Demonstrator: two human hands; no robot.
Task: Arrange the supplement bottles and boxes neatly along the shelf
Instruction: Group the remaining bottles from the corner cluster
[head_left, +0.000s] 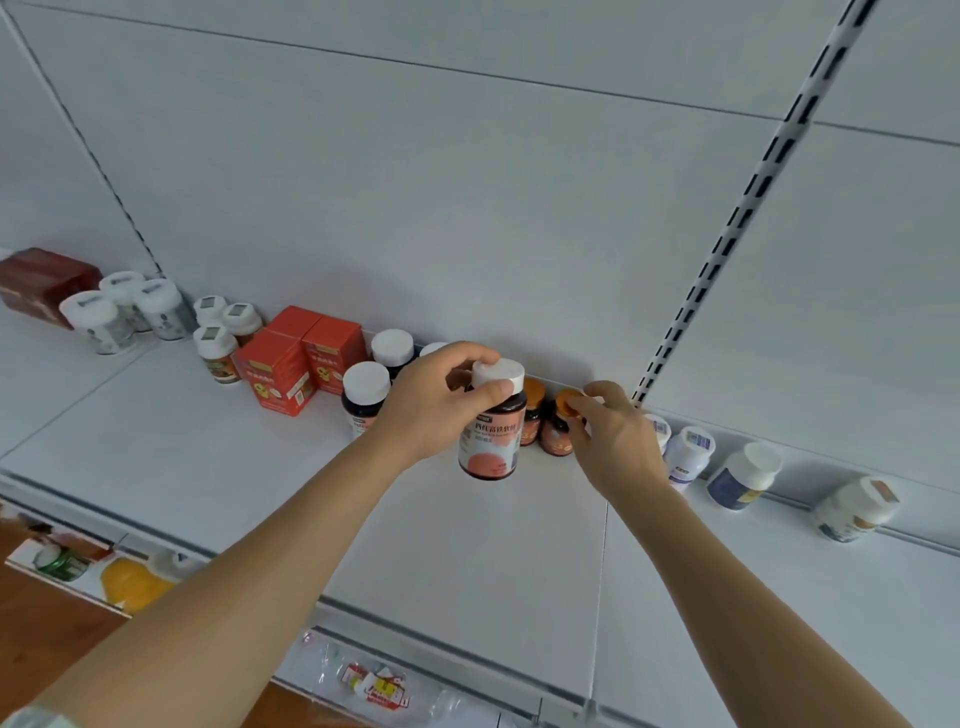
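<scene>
My left hand (436, 400) grips the white cap of a dark bottle with a pink label (491, 436) and holds it just above the white shelf (322, 499). My right hand (613, 436) pinches the orange cap of a small dark bottle (558, 428) standing by the back wall, next to a second orange-capped bottle (534, 410). Left of these stand white-capped dark bottles (363, 397) and two red-orange boxes (304, 358). To the right, blue-and-white bottles (688, 457) follow along the back.
Further left are small brown bottles (221, 353), white wrapped bottles (124, 309) and a dark red box (44, 283). A white jar (857, 512) stands at the far right. A slotted upright (727, 228) rises from the back wall. A lower shelf holds packets (376, 688).
</scene>
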